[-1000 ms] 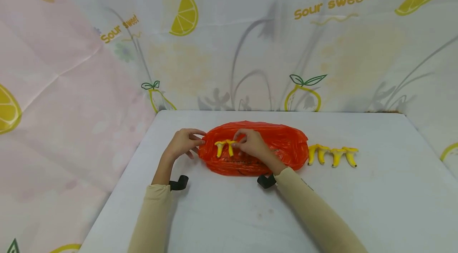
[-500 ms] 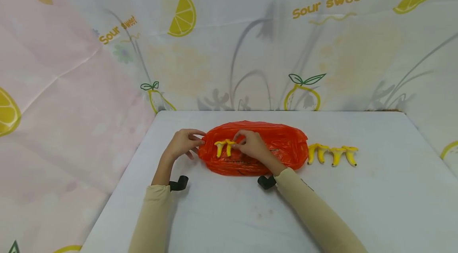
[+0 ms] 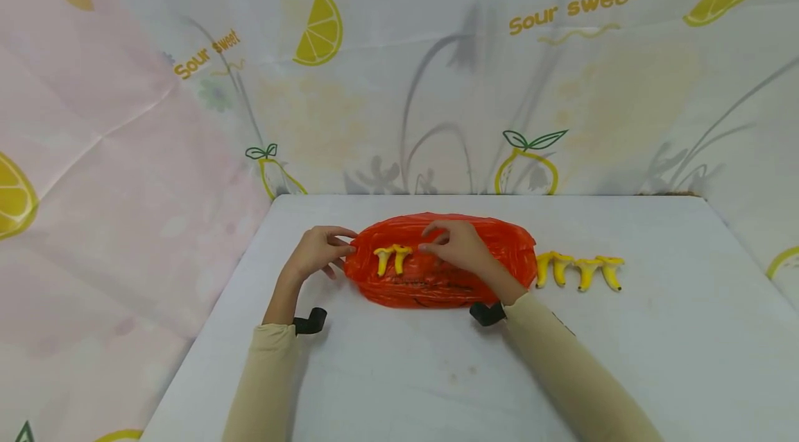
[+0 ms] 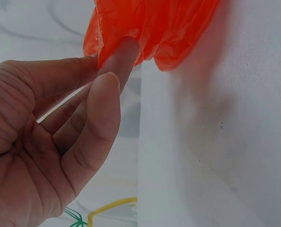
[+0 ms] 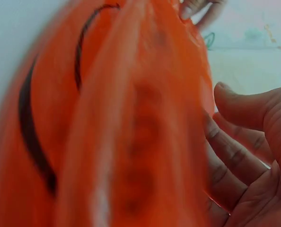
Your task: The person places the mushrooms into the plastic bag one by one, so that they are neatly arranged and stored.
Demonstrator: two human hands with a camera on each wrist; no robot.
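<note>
Head view, left to right: your left hand [image 3: 318, 251], left of centre in the frame, pinches the left edge of the orange plastic bag [image 3: 480, 255] that lies flat at mid-frame on the white table [image 3: 399, 372]. The left wrist view confirms it, with film caught between thumb and forefinger at the top of that picture. On the bag's left half rests a pair of small yellow banana-shaped pieces [image 3: 391, 257], joined at the top and touching the film. Just right of them your right hand [image 3: 458, 246] hovers over the bag, fingers loosely bent, gripping nothing; the right wrist view, blurred, shows the palm unclenched beside the orange film. Further right, just off the bag's right edge, four more yellow pieces [image 3: 580, 270] lie in a row on the table.

The bag looks thin, limp and slippery, likely to crumple and slide rather than hold shape, so take it by a bunched edge as your left hand does. The yellow pieces appear light and small; pinch them at the joined top, where the two stems meet.
</note>
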